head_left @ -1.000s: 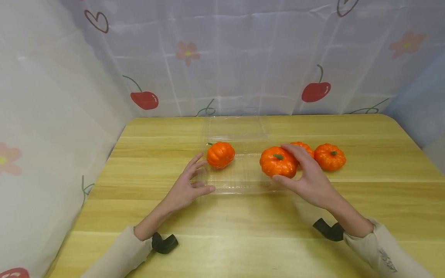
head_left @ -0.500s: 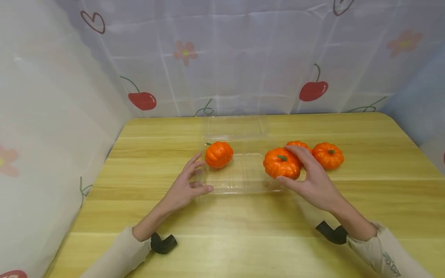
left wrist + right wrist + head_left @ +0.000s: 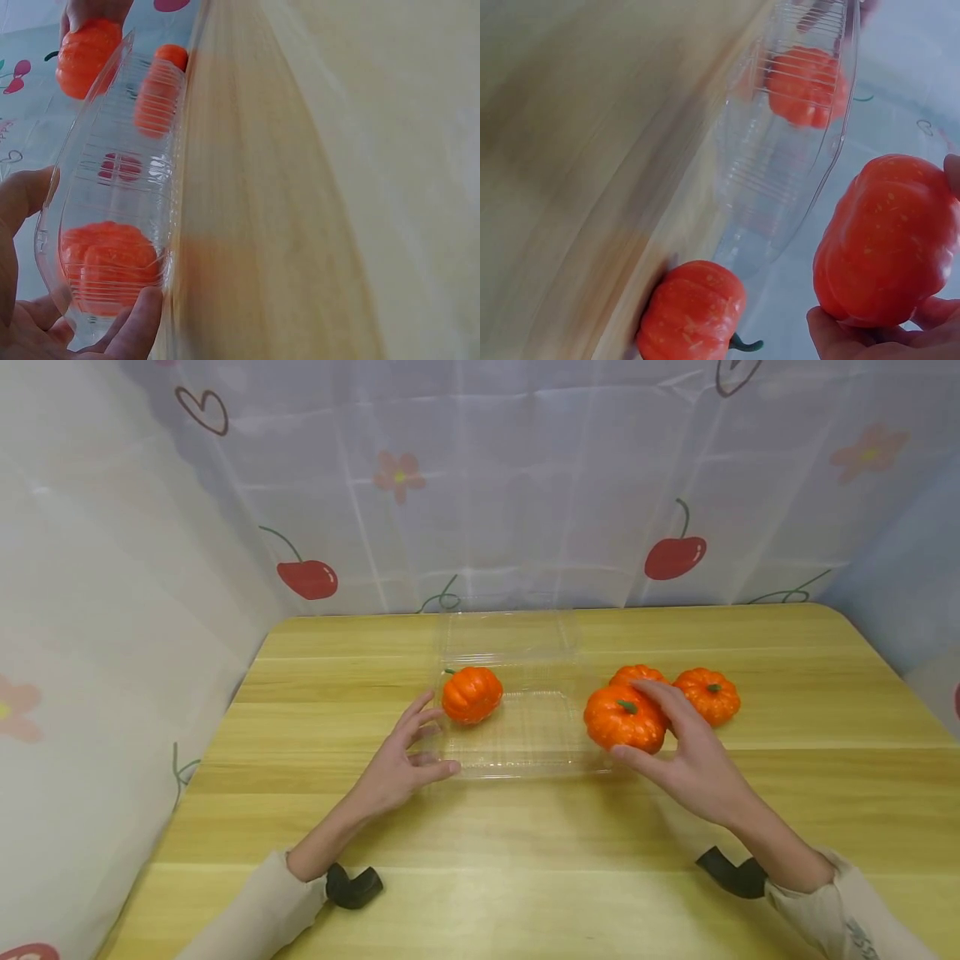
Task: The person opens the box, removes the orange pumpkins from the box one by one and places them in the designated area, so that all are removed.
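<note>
My right hand [image 3: 701,768] holds a small orange pumpkin [image 3: 622,720] with a green stem, thumb on the near side and fingers on the far side. The pumpkin is raised, just right of a clear plastic container [image 3: 525,772]. In the right wrist view the held pumpkin [image 3: 889,240] is apart from the container [image 3: 769,180]. At the container's left end, my left hand [image 3: 397,770] holds it, with thumb and fingers spread around the corner. Inside that end lies another pumpkin [image 3: 471,695], tilted, its stem toward the left.
Two more pumpkins sit on the wooden table [image 3: 525,877] at the right: one [image 3: 636,675] partly hidden behind the held pumpkin, the other [image 3: 707,696] beside it. The container's clear lid [image 3: 510,635] lies folded back toward the printed curtain [image 3: 510,485].
My right hand has moved right and slightly nearer me with its pumpkin, away from above the container's right end. The left hand stays at the container.
</note>
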### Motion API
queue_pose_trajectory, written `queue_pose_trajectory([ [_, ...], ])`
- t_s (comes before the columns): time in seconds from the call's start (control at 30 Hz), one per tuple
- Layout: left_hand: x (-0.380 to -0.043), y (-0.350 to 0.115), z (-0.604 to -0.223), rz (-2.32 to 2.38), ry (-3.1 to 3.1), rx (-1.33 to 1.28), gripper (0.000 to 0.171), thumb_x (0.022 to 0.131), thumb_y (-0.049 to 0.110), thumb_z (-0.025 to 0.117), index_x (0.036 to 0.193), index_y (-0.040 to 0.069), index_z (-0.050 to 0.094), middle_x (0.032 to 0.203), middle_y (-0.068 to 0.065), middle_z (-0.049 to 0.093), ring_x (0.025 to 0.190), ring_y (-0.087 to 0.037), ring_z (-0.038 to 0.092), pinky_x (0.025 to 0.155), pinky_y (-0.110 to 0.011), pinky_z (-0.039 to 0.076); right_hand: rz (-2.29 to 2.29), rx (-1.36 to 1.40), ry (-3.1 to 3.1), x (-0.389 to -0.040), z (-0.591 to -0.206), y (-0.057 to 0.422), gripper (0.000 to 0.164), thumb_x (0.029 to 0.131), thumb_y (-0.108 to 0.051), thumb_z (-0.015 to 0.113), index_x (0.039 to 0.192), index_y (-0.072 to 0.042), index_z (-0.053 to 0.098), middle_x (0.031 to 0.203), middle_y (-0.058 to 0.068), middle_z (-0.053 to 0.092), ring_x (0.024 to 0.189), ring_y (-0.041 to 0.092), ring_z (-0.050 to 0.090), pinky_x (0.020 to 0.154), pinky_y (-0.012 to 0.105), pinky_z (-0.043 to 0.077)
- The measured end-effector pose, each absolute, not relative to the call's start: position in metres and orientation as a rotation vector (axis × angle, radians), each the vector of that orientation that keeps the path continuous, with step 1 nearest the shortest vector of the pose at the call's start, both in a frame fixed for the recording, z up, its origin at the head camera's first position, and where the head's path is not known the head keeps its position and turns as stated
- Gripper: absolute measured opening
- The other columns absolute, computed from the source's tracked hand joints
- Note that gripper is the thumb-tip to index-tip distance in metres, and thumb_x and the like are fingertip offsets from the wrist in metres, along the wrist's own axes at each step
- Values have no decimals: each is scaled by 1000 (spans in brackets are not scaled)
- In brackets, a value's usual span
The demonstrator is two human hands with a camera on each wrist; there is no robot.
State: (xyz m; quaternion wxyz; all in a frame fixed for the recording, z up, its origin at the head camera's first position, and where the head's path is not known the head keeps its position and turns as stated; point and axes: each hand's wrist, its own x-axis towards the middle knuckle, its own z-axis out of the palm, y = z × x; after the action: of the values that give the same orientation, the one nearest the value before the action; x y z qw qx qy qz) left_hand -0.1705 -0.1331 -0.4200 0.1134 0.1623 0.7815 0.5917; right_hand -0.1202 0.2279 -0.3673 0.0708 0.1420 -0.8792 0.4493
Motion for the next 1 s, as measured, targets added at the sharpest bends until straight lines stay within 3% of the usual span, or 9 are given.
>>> queue_pose_trajectory([
  [0.23,-170,-133,-420,1735,2298,480,93,82,13,82,156,19,27,157,-2,28,138,-34,37,101,-44,47,1371,409,-2636,-117,-372,238,76,87,-17,78,147,2,36,140,13,43,121,31,48,92,6,37],
  [0.57,-168,-133,-422,1731,2290,460,95,82,14,82,157,22,25,155,-4,31,138,-33,36,102,-45,46,1264,381,-2649,-111,-378,247,76,84,-19,81,146,-4,41,141,13,47,118,28,49,89,10,36],
  [1.0,-169,-134,-423,1743,2295,483,92,82,15,82,156,20,28,157,0,27,139,-34,35,101,-44,48,1194,363,-2706,-108,-385,255,77,83,-19,81,145,-1,40,142,17,43,123,36,45,91,11,33],
])
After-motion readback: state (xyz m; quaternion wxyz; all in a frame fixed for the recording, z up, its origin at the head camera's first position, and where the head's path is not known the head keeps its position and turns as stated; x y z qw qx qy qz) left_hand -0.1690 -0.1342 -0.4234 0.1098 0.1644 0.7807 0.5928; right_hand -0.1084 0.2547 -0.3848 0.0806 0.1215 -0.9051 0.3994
